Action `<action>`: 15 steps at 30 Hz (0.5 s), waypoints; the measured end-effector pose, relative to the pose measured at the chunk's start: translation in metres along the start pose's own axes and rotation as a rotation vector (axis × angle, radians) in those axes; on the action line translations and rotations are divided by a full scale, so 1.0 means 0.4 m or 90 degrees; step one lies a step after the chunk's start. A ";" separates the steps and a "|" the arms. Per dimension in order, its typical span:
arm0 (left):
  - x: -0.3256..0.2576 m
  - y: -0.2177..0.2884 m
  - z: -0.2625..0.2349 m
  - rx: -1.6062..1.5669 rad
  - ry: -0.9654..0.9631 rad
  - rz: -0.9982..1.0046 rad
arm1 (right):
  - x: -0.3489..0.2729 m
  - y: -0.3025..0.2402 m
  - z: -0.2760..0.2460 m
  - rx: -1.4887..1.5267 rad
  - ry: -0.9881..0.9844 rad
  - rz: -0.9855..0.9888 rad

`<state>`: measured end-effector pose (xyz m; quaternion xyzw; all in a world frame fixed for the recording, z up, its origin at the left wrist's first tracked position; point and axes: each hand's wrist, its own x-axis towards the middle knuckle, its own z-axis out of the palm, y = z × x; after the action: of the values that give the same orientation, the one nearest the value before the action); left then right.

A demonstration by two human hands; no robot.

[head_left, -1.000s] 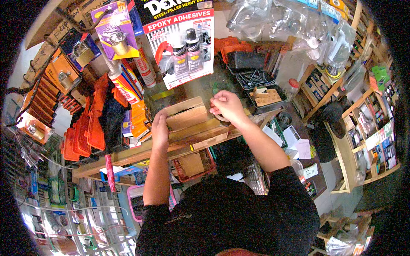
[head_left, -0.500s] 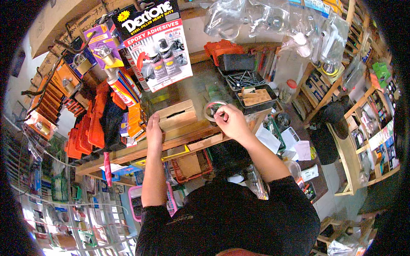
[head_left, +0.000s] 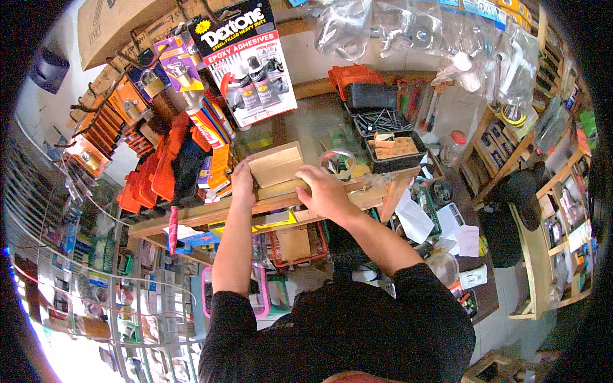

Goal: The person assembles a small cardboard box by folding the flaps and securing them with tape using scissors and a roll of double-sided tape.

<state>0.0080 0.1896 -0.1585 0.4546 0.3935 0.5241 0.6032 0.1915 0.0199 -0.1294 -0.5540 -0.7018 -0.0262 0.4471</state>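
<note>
A small light-brown box point(head_left: 276, 165) is at the wooden front edge of the glass-topped counter point(head_left: 306, 115), with a plain broad face showing. My left hand point(head_left: 242, 182) is closed on its left end, fingers along the side. At the lower right corner of the box, my right hand point(head_left: 324, 193) grips it between thumb and fingers. Just beyond my right hand a roll of tape point(head_left: 337, 165) lies on the glass, touched by neither hand.
Right of the tape stand black trays, one with screws point(head_left: 383, 121), one with wooden pieces point(head_left: 394, 148). Orange cases point(head_left: 156, 169) line the left side. A hanging epoxy pack point(head_left: 252, 70) and bagged fittings point(head_left: 408, 35) overhang the counter. A red basket point(head_left: 297, 246) sits below.
My right hand has left the tape roll and moved left onto the box. The box has turned, and the dark slot in its face no longer shows. The view has shifted slightly.
</note>
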 end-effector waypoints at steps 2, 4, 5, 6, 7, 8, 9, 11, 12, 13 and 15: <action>-0.036 0.012 0.020 0.022 -0.006 0.018 | -0.010 0.015 0.017 -0.032 0.020 -0.002; -0.071 0.028 0.023 -0.003 -0.019 0.035 | -0.012 0.007 0.020 -0.043 0.018 0.005; -0.103 0.037 0.046 0.021 0.017 0.064 | -0.016 0.013 0.019 -0.042 0.021 0.002; -0.136 0.046 0.074 0.045 0.052 0.092 | -0.019 0.021 0.019 -0.040 0.024 0.000; -0.164 0.054 0.078 0.069 0.095 0.124 | -0.018 0.016 0.017 -0.034 0.025 -0.008; -0.165 0.033 0.062 0.113 0.103 0.175 | -0.017 0.010 0.013 -0.020 0.012 -0.004; -0.155 -0.003 0.041 0.158 0.110 0.225 | -0.017 0.005 0.007 -0.006 0.001 0.001; -0.180 -0.023 0.044 0.226 0.124 0.279 | -0.024 0.012 -0.006 0.000 -0.001 -0.005; -0.190 -0.033 0.048 0.239 0.122 0.294 | -0.030 0.022 -0.010 -0.003 0.011 -0.017; -0.202 -0.040 0.050 0.252 0.123 0.309 | -0.035 0.024 -0.016 -0.004 0.022 -0.031; -0.202 -0.055 0.044 0.248 0.136 0.333 | -0.042 0.031 -0.037 -0.014 0.033 -0.035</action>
<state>0.0193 0.1064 -0.1749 0.5894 0.4170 0.6208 0.3055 0.2102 0.0043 -0.1372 -0.5387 -0.7044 -0.0604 0.4582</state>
